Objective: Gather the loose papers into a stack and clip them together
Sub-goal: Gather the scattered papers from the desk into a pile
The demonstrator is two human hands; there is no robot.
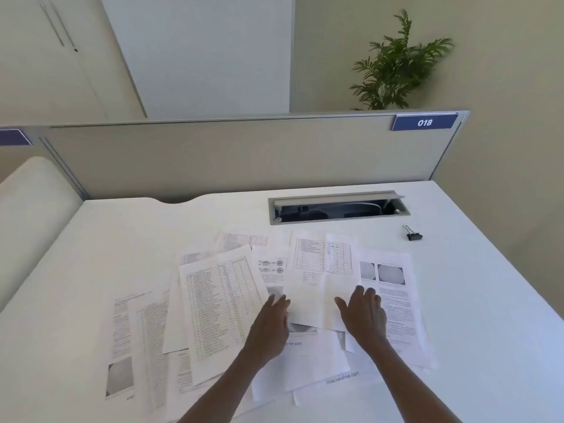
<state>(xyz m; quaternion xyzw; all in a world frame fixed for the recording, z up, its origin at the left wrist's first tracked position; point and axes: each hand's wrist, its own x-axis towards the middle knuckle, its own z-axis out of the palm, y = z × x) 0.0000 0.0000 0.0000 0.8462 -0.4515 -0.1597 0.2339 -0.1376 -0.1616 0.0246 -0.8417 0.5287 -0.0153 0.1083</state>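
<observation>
Several loose printed papers (222, 297) lie scattered and overlapping across the middle of the white desk (488, 300). Some carry tables, others text and grey pictures. My left hand (271, 325) rests flat on the sheets near the centre, fingers together. My right hand (364, 315) lies flat on a sheet with a ruled table (320, 270), fingers slightly spread. Neither hand grips anything. A black binder clip (413, 235) sits alone on the desk at the far right, well beyond my right hand.
An open cable tray (338, 207) is recessed in the desk behind the papers. A grey partition (244, 154) with a blue "018" label (424, 122) closes the back edge. A potted plant (396, 65) stands behind it. The desk's right edge runs diagonally.
</observation>
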